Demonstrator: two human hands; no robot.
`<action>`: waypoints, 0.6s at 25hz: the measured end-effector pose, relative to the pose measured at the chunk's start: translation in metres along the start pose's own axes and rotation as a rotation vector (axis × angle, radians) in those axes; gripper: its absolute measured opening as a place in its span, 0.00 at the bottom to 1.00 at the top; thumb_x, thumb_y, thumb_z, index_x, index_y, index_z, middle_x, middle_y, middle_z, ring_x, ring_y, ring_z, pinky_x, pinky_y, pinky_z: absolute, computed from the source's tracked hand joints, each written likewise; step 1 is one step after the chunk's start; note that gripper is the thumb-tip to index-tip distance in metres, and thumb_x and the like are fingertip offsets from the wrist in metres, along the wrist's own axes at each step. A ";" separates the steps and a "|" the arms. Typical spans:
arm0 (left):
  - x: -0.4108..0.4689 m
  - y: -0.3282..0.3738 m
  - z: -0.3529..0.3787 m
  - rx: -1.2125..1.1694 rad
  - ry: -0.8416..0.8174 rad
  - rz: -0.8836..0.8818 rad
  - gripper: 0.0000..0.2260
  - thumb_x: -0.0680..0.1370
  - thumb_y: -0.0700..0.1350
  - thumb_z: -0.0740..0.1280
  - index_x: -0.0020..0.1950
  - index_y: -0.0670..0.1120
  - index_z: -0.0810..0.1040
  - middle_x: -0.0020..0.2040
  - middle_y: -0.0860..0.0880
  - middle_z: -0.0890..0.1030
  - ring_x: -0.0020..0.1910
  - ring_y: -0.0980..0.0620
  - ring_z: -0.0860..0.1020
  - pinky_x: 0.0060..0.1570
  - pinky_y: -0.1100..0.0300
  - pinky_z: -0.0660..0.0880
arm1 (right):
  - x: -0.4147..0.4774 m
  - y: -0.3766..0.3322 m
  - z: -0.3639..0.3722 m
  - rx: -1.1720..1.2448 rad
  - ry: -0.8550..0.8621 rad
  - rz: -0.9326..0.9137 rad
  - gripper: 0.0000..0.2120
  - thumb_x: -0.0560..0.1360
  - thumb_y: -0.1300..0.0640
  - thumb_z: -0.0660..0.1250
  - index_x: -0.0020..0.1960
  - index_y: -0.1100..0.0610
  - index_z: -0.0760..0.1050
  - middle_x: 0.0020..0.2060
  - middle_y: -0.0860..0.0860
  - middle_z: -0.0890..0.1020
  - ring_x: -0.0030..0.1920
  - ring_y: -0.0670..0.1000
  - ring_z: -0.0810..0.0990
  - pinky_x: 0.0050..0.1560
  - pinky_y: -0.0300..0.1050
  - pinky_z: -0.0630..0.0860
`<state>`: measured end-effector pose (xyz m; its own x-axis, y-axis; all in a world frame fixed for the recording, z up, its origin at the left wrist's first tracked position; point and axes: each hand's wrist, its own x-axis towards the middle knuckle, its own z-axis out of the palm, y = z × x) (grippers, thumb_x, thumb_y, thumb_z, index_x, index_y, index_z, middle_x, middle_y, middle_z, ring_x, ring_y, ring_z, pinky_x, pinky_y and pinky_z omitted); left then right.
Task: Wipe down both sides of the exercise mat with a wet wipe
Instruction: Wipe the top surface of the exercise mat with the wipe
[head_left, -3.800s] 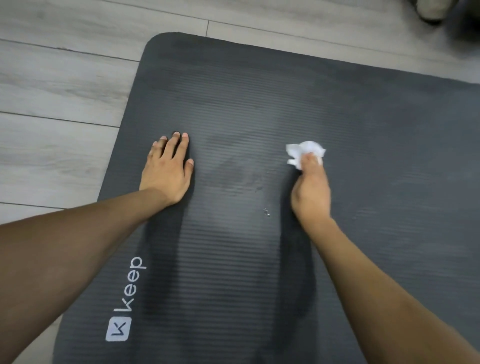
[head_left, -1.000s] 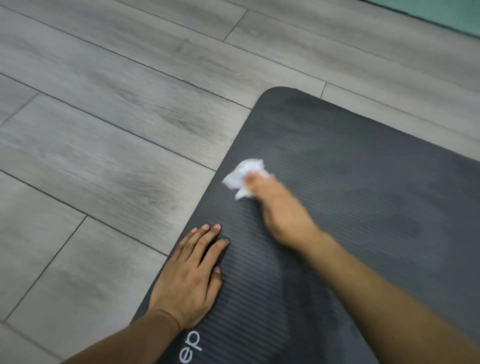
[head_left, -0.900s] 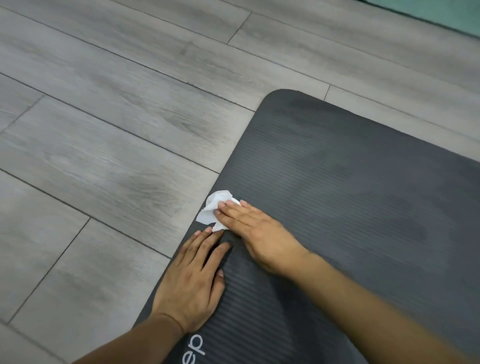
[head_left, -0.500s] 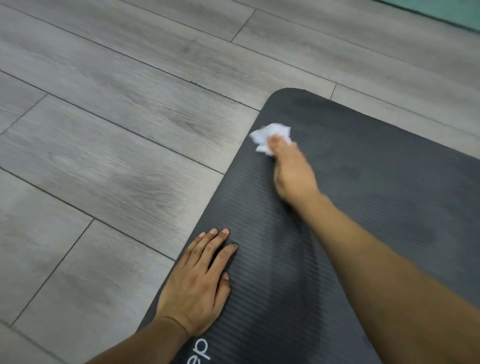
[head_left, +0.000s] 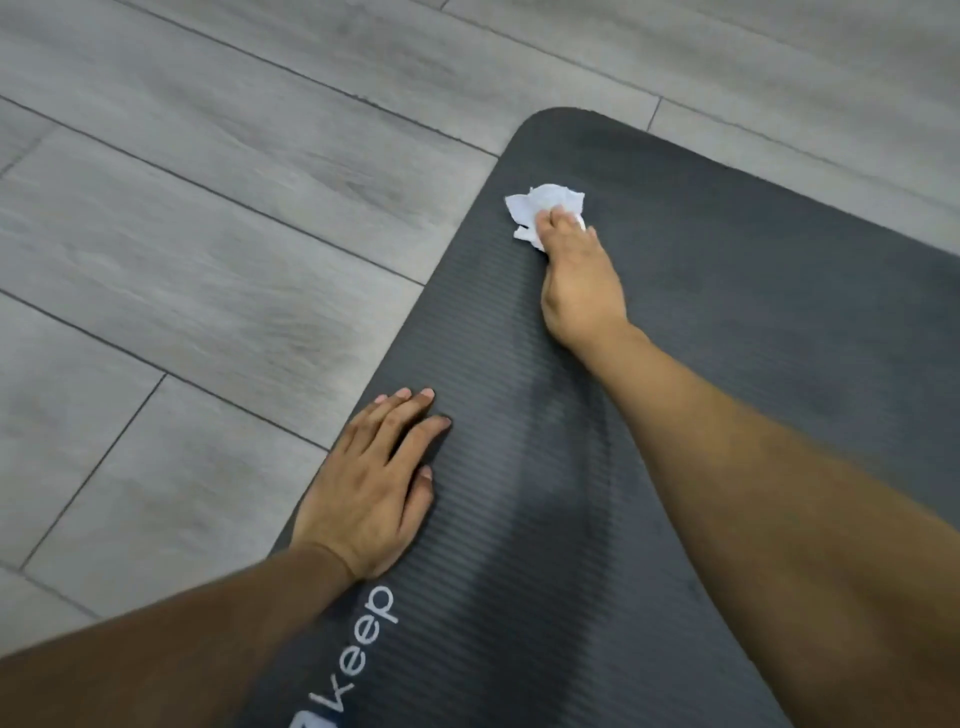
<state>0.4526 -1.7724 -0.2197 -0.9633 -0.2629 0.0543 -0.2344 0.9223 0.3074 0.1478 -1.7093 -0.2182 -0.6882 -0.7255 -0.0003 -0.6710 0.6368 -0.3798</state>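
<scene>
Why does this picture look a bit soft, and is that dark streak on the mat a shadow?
Head view: everything is slightly soft, the wet wipe almost washed-out white; the wide lens makes the near right arm loom large; the streak on the mat, between left hand and right hand, follows that arm, so it is probably its soft shadow; no harsh glare.

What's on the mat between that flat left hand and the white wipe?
Only bare ribbed mat; the head view shows nothing else from the left hand up to the wipe.
</scene>
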 end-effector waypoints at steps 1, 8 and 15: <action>0.001 -0.001 0.000 0.008 -0.005 0.004 0.22 0.80 0.48 0.58 0.73 0.45 0.74 0.77 0.44 0.69 0.77 0.43 0.66 0.78 0.46 0.60 | -0.025 -0.019 0.010 0.028 0.005 -0.046 0.29 0.75 0.67 0.51 0.77 0.61 0.61 0.76 0.57 0.63 0.76 0.55 0.60 0.78 0.51 0.49; 0.000 0.006 -0.005 0.127 -0.108 0.003 0.23 0.81 0.47 0.56 0.75 0.43 0.72 0.74 0.39 0.72 0.76 0.39 0.68 0.78 0.44 0.61 | -0.173 -0.081 0.036 0.072 -0.059 -0.198 0.26 0.78 0.62 0.48 0.76 0.59 0.63 0.76 0.53 0.64 0.77 0.50 0.59 0.78 0.48 0.49; -0.003 0.009 -0.009 0.151 -0.172 -0.035 0.21 0.86 0.46 0.55 0.79 0.46 0.65 0.81 0.43 0.61 0.80 0.40 0.59 0.79 0.44 0.56 | -0.258 -0.057 0.018 -0.011 0.057 0.032 0.27 0.77 0.64 0.51 0.75 0.59 0.65 0.75 0.53 0.65 0.76 0.50 0.60 0.77 0.51 0.53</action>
<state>0.4546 -1.7656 -0.2088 -0.9593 -0.2552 -0.1206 -0.2724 0.9489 0.1595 0.3688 -1.5636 -0.2135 -0.7242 -0.6884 0.0408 -0.6510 0.6628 -0.3700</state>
